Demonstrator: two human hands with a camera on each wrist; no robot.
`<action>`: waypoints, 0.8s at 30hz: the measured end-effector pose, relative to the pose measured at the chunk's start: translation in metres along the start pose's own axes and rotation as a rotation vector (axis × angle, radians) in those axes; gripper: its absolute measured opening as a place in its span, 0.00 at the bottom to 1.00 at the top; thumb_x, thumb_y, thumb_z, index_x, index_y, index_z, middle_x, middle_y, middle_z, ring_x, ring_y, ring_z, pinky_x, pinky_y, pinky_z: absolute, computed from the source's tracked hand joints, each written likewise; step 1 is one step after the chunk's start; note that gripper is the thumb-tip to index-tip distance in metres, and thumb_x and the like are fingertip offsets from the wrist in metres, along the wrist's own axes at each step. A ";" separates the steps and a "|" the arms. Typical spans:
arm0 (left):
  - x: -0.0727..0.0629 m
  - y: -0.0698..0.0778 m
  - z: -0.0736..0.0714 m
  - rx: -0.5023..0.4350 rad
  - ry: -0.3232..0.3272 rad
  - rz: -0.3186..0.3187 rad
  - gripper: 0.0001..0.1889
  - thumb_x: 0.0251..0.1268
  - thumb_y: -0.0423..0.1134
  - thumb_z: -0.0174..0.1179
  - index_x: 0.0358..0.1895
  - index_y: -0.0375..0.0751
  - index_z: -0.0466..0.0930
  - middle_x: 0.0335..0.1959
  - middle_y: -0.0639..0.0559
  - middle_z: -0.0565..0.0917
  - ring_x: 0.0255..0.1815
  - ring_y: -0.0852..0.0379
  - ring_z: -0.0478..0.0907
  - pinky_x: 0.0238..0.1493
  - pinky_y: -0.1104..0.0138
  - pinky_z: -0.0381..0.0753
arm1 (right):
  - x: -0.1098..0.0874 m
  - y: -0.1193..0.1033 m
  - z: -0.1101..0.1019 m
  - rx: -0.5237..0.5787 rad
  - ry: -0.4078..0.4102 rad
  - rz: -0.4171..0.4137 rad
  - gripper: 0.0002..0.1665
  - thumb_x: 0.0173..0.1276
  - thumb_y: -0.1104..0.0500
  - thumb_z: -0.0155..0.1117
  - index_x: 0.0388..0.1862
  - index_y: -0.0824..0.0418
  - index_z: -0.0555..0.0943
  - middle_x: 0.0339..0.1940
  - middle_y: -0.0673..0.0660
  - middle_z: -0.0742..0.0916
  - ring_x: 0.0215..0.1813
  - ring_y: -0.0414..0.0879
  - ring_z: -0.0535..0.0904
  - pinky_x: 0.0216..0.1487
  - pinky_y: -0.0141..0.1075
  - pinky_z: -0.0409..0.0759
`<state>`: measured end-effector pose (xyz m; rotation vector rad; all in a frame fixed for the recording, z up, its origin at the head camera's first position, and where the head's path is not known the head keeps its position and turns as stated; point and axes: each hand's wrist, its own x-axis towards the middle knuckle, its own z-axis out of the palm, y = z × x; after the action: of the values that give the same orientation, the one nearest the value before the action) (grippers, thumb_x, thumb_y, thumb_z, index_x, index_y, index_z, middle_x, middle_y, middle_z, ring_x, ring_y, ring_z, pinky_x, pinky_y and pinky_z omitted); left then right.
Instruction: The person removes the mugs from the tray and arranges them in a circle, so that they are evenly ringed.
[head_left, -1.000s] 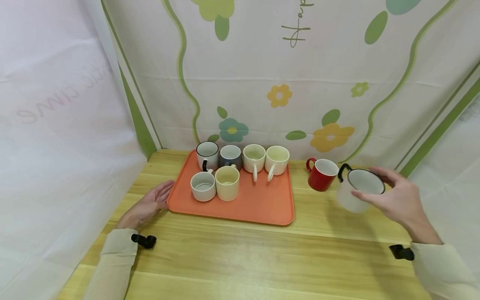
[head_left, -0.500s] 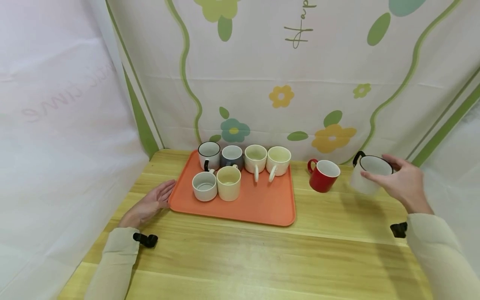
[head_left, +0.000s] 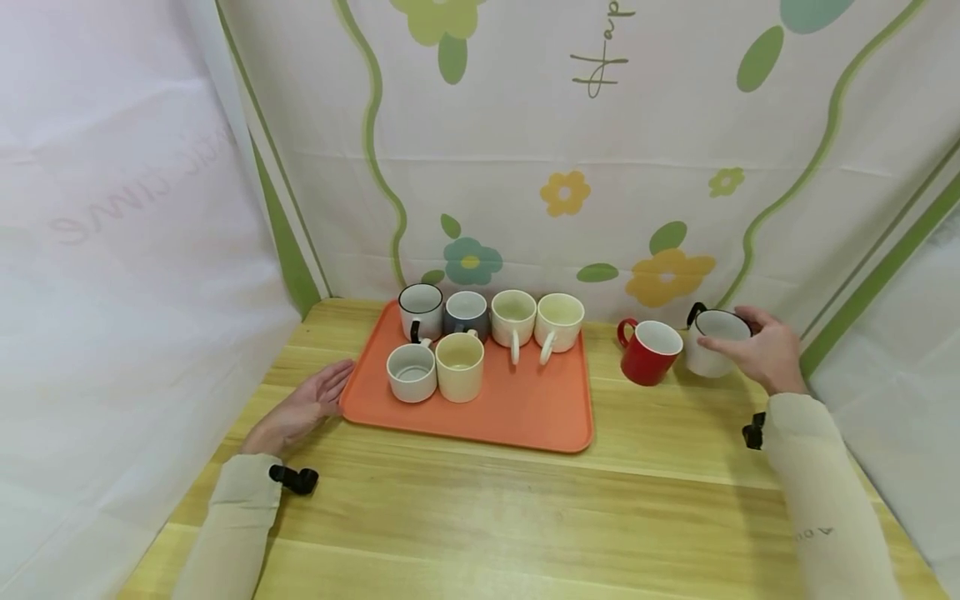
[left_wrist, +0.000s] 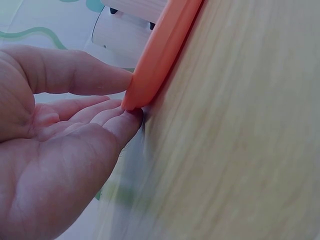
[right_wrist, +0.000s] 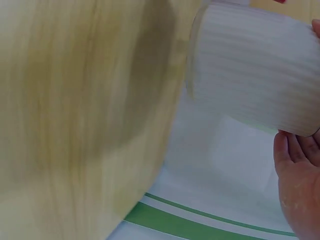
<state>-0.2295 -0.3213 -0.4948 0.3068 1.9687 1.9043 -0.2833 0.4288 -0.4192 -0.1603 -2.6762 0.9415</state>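
My right hand [head_left: 767,350] holds a white mug [head_left: 705,357] by its body near the top, thumb on the near side. This mug has a black rim and a black handle pointing back left. In the right wrist view the mug [right_wrist: 255,65] lies across the upper right, its base towards the wooden surface; I cannot tell whether it touches. Just left of it stands a red mug [head_left: 648,363], white inside. My left hand [head_left: 307,402] is at the left edge of an orange tray [head_left: 528,408]. The left wrist view shows the thumb and fingertips pinching the tray's rim [left_wrist: 157,55].
On the tray's back row stand a black-rimmed white mug [head_left: 420,323], a grey mug [head_left: 467,323] and two cream mugs [head_left: 514,329]. In front of them are a low white mug [head_left: 412,383] and a pale yellow mug [head_left: 460,382]. A patterned curtain [head_left: 480,183] closes the table's back.
My right hand first moved the black-rimmed mug right and back, then brought it left and down beside the red mug. The left hand stays at the tray's edge.
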 end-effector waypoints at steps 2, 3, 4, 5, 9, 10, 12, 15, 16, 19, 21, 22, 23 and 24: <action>0.000 0.000 0.000 0.004 -0.001 0.002 0.52 0.64 0.12 0.49 0.87 0.34 0.29 0.89 0.36 0.33 0.88 0.34 0.31 0.65 0.81 0.76 | 0.000 0.004 0.006 0.012 -0.010 -0.002 0.56 0.57 0.37 0.83 0.76 0.64 0.74 0.67 0.69 0.83 0.46 0.33 0.72 0.37 0.19 0.70; 0.001 0.000 0.000 0.004 -0.001 0.001 0.52 0.64 0.12 0.49 0.87 0.34 0.29 0.89 0.36 0.34 0.88 0.34 0.31 0.65 0.81 0.76 | 0.000 0.006 0.009 0.014 -0.013 -0.001 0.56 0.56 0.37 0.83 0.76 0.64 0.74 0.66 0.69 0.83 0.47 0.35 0.73 0.37 0.19 0.70; 0.001 -0.001 0.000 0.006 -0.001 0.000 0.52 0.64 0.12 0.48 0.87 0.34 0.29 0.89 0.37 0.34 0.88 0.34 0.31 0.65 0.81 0.76 | -0.001 0.008 0.012 0.015 -0.014 -0.003 0.55 0.56 0.37 0.83 0.75 0.64 0.74 0.66 0.69 0.83 0.48 0.37 0.73 0.37 0.19 0.70; 0.001 -0.001 0.000 0.007 -0.002 0.000 0.52 0.64 0.12 0.48 0.87 0.34 0.29 0.89 0.37 0.34 0.88 0.34 0.31 0.66 0.81 0.76 | -0.001 0.009 0.014 0.020 -0.012 -0.004 0.55 0.56 0.38 0.84 0.75 0.65 0.75 0.66 0.69 0.83 0.49 0.39 0.74 0.37 0.19 0.70; 0.001 -0.001 0.000 0.008 0.005 -0.006 0.52 0.64 0.12 0.48 0.87 0.35 0.30 0.89 0.37 0.34 0.89 0.35 0.31 0.65 0.81 0.76 | -0.001 0.014 0.024 0.024 0.003 -0.003 0.54 0.54 0.37 0.85 0.73 0.64 0.77 0.66 0.68 0.84 0.51 0.41 0.75 0.39 0.18 0.70; 0.001 -0.001 0.000 0.009 0.007 -0.007 0.52 0.64 0.12 0.48 0.87 0.34 0.30 0.89 0.37 0.34 0.89 0.35 0.31 0.65 0.81 0.77 | -0.002 0.014 0.026 0.028 0.008 -0.006 0.54 0.54 0.37 0.85 0.73 0.64 0.77 0.66 0.68 0.84 0.52 0.41 0.75 0.39 0.18 0.70; 0.001 -0.001 0.000 0.009 0.008 -0.009 0.52 0.64 0.12 0.48 0.87 0.34 0.30 0.89 0.37 0.34 0.88 0.34 0.31 0.64 0.81 0.77 | -0.003 0.016 0.029 0.040 0.018 -0.003 0.54 0.54 0.38 0.85 0.73 0.64 0.77 0.67 0.68 0.84 0.52 0.40 0.75 0.40 0.17 0.69; 0.001 -0.001 0.000 0.006 0.007 -0.010 0.52 0.64 0.12 0.49 0.87 0.34 0.30 0.89 0.37 0.34 0.89 0.34 0.31 0.65 0.81 0.76 | -0.004 0.016 0.032 0.067 0.023 0.003 0.54 0.55 0.41 0.85 0.74 0.65 0.75 0.68 0.70 0.83 0.51 0.37 0.74 0.40 0.16 0.70; 0.002 -0.001 0.000 0.005 0.006 -0.010 0.52 0.64 0.12 0.49 0.87 0.34 0.30 0.89 0.37 0.34 0.89 0.35 0.31 0.65 0.81 0.76 | -0.004 0.016 0.033 0.077 0.023 0.008 0.54 0.56 0.41 0.85 0.75 0.66 0.75 0.68 0.70 0.82 0.51 0.37 0.74 0.40 0.16 0.70; 0.002 -0.002 0.000 0.005 0.006 -0.010 0.52 0.63 0.12 0.49 0.87 0.34 0.30 0.89 0.37 0.34 0.89 0.35 0.31 0.65 0.81 0.76 | -0.004 0.015 0.034 0.088 0.022 0.019 0.54 0.56 0.41 0.84 0.75 0.66 0.75 0.69 0.70 0.82 0.51 0.37 0.74 0.39 0.15 0.70; 0.002 -0.001 -0.001 0.004 0.004 -0.008 0.53 0.63 0.12 0.49 0.87 0.34 0.30 0.89 0.37 0.34 0.89 0.35 0.31 0.65 0.81 0.76 | -0.003 0.015 0.034 0.089 0.020 0.020 0.54 0.56 0.41 0.84 0.75 0.66 0.75 0.69 0.70 0.82 0.52 0.41 0.75 0.39 0.15 0.69; 0.002 -0.002 -0.001 0.004 0.006 -0.008 0.53 0.63 0.12 0.49 0.87 0.34 0.30 0.89 0.37 0.34 0.89 0.35 0.31 0.65 0.81 0.76 | -0.003 0.015 0.035 0.085 0.016 0.016 0.54 0.57 0.41 0.84 0.75 0.67 0.75 0.69 0.70 0.82 0.53 0.44 0.75 0.40 0.15 0.69; 0.002 -0.001 -0.001 0.005 0.007 -0.008 0.53 0.63 0.12 0.49 0.87 0.34 0.30 0.89 0.37 0.34 0.89 0.35 0.31 0.65 0.81 0.76 | -0.002 0.015 0.035 0.077 0.008 0.012 0.54 0.57 0.40 0.84 0.75 0.67 0.74 0.69 0.70 0.82 0.54 0.47 0.75 0.40 0.15 0.68; 0.002 -0.002 -0.002 0.007 0.007 -0.009 0.53 0.63 0.12 0.49 0.87 0.34 0.30 0.89 0.37 0.34 0.89 0.35 0.32 0.65 0.81 0.76 | -0.002 0.015 0.035 0.070 -0.004 0.005 0.54 0.58 0.40 0.83 0.75 0.67 0.74 0.70 0.70 0.81 0.56 0.50 0.76 0.40 0.16 0.68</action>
<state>-0.2317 -0.3221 -0.4965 0.2931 1.9781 1.8965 -0.2920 0.4193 -0.4551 -0.1508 -2.6434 1.0360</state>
